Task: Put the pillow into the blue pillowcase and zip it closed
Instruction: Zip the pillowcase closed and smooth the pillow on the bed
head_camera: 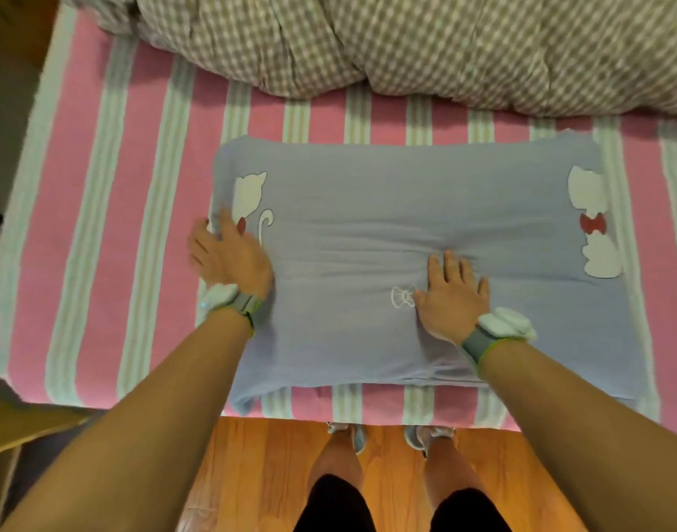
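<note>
The blue pillowcase (pixel 387 209), printed with white cats, lies flat across the bed and looks filled out; the pillow itself is hidden inside. My left hand (pixel 229 253) lies on the case's left end beside a white cat, fingers spread over the edge. My right hand (pixel 450 297) presses flat on the middle of the case, fingers straight, next to a small bow outline. The fabric creases around my right fingers. No zipper shows.
The pink and pale green striped bed sheet (pixel 110 224) lies under the case. A bunched brown checked quilt (pixel 425 44) fills the far side. The bed's near edge meets a wooden floor (pixel 268 474) where my legs stand.
</note>
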A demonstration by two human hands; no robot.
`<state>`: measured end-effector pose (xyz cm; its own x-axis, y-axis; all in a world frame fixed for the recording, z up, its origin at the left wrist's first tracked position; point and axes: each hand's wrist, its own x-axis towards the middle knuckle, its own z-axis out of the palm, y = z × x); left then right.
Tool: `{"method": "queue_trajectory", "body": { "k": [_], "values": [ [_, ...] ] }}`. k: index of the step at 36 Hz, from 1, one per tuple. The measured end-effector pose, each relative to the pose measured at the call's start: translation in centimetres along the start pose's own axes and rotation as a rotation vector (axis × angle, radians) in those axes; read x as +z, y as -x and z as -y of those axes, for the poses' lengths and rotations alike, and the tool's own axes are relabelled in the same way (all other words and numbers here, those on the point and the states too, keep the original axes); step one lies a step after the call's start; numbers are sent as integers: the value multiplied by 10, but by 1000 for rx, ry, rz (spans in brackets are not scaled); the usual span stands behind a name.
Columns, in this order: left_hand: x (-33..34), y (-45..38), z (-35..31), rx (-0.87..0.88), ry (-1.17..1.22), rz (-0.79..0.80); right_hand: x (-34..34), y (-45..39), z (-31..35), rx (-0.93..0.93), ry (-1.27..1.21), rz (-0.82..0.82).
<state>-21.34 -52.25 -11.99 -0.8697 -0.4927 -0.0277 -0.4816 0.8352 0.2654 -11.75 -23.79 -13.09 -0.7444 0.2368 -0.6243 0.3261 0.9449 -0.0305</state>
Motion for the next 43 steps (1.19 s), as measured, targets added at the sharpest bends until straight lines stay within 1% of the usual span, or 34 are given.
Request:
{"method": "queue_trajectory", "body": {
  "k": [1,2,3,4,6,7,8,9,10,11,12,13,14,15,16,17,18,19,20,21,22,23,24,26,28,30,32,34,35,37,39,40,42,43],
  "values": [
    [-5,9,3,185,-34,-10,3,3,17,-24,-1,-53],
    [-2,26,-8,377,-37,36,-4,5,22,-49,-32,-143],
    [6,44,-18,507,-55,104,-9,8,25,-103,-94,-240],
    [5,49,-8,541,-113,170,-13,13,52,-221,-150,-340],
    [31,78,-24,518,-194,309,-21,15,48,-431,-152,-512],
    [33,77,-13,491,-273,317,-28,18,57,-559,-176,-559],
    [44,82,-16,478,-299,330,-36,11,38,-660,-164,-594],
    [53,84,-16,469,-313,324,-38,1,10,-711,-114,-607],
    [49,79,-8,472,-325,305,-37,-9,-16,-683,-47,-599],
    [51,82,-12,485,-328,308,-31,-23,-63,-546,42,-547],
    [51,84,-16,498,-330,321,-23,-40,-117,-326,93,-427],
    [48,83,-9,521,-359,333,-19,-46,-151,-102,74,-331],
    [50,87,-21,534,-397,334,-12,-62,-206,138,-9,-223],
    [51,87,-25,515,-427,328,-10,-74,-239,298,-94,-109],
    [53,89,-26,481,-441,347,-7,-75,-264,411,-174,15],
    [52,90,-32,429,-478,354,-10,-80,-282,491,-240,103],
    [54,91,-41,370,-515,364,-17,-82,-291,570,-239,101],
    [58,93,-48,318,-530,397,-22,-77,-285,624,-204,-14],
    [57,97,-64,258,-540,416,-31,-76,-275,593,-223,-218],
    [56,100,-82,203,-515,431,-40,-74,-258,514,-258,-404],
    [57,103,-97,185,-480,441,-51,-74,-234,404,-328,-543],
    [57,108,-111,217,-429,452,-68,-66,-202,308,-359,-609],
    [56,114,-126,260,-386,438,-71,-75,-180,161,-371,-617],
    [56,124,-153,371,-259,390,-83,-79,-129,-90,-250,-628],
    [65,119,-175,456,-221,342,-89,-102,-94,-330,-166,-617],
    [72,100,-178,479,-246,325,-87,-124,-96,-424,-25,-553],
    [78,69,-154,426,-352,302,-78,-152,-131,-306,48,-447],
    [83,30,-113,355,-461,306,-68,-182,-163,-128,26,-374],
    [81,19,-103,331,-477,331,-70,-186,-181,-72,44,-342],
    [75,-7,-83,312,-524,370,-68,-194,-177,7,63,-286],
    [75,-14,-90,300,-518,408,-75,-188,-163,89,69,-315],
    [68,-6,-91,281,-491,391,-77,-174,-147,114,43,-359],
    [64,22,-100,294,-406,310,-70,-142,-121,55,-34,-501],
    [54,46,-100,338,-351,294,-60,-112,-103,-55,-85,-542]
  ]
}}
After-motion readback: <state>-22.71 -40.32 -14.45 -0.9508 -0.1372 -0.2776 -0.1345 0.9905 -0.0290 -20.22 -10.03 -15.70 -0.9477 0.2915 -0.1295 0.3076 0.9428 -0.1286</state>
